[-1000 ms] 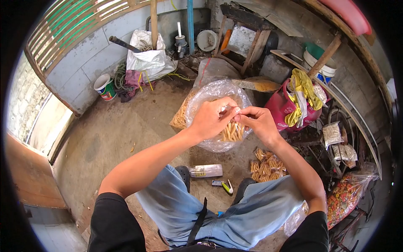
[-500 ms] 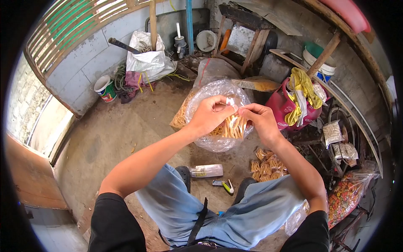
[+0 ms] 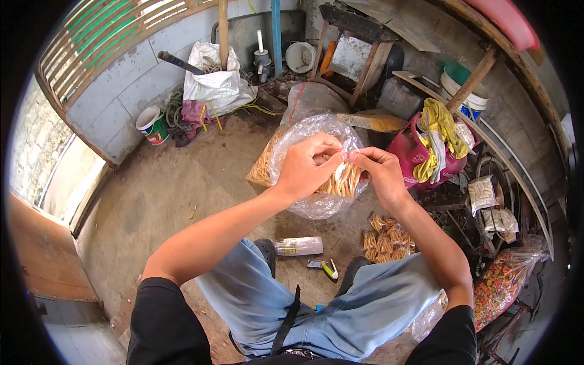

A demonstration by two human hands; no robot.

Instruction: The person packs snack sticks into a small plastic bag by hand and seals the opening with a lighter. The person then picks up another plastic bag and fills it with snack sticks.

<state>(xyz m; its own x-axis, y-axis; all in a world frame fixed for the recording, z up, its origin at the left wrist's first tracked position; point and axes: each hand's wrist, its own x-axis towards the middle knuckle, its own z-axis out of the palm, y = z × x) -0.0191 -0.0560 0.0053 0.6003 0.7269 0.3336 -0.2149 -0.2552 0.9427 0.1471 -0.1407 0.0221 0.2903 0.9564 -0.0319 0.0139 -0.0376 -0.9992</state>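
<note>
My left hand (image 3: pixel 311 165) and my right hand (image 3: pixel 381 173) meet over a large clear plastic bag (image 3: pixel 317 207). Thumbs and fingers of both pinch the gathered top of a small clear bag of stick snacks (image 3: pixel 342 181), which hangs between them. Its light brown sticks show below my fingertips. The large bag lies open behind it, and my hands hide much of its inside. Behind and left of it, a bigger sack of the same snacks (image 3: pixel 260 169) rests on the floor. Several filled small bags (image 3: pixel 388 241) are piled below my right hand.
Between my feet lie a pack of clear plastic bags (image 3: pixel 299 246) and a green-and-white tool that looks like a lighter (image 3: pixel 330 269). A pink gas cylinder (image 3: pixel 406 149) draped with yellow cloth stands at right. A bag of colourful snacks (image 3: pixel 505 283) leans lower right; a white bucket (image 3: pixel 152 125) stands left.
My fingers have shifted slightly at the neck of the small bag, and the white glint there is gone. Both hands still pinch it.
</note>
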